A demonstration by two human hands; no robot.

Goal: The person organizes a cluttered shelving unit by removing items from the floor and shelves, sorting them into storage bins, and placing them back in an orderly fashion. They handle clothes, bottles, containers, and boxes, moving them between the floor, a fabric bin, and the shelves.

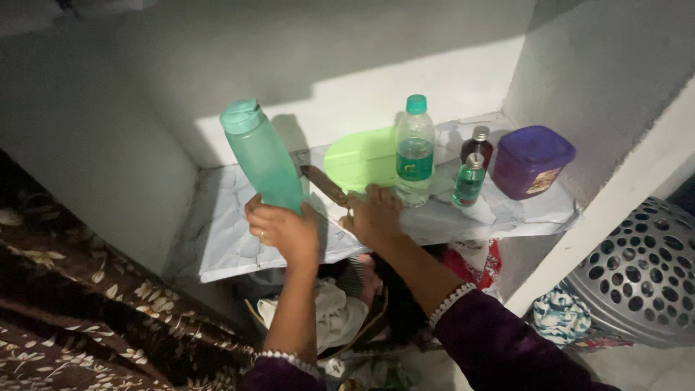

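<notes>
1. The left hand (284,230) has its grip closed round the lower part of a tall green bottle (262,155), holding it lifted and tilted above the front left part of the shelf (224,239), so it hangs clear of the paper lining.
2. The right hand (373,215) is closed on the handle of a brown comb (325,185), which slants up and left over the front edge of the shelf, just beside the lifted bottle.
3. Behind the right hand stands a clear water bottle (415,152), upright, in front of a light green lid (358,158) lying flat.
4. Towards the right end stand two small bottles (470,174) close together and a purple lidded tub (531,161) near the wall.
5. A perforated grey basket (641,271) sits below the shelf's right corner.
</notes>
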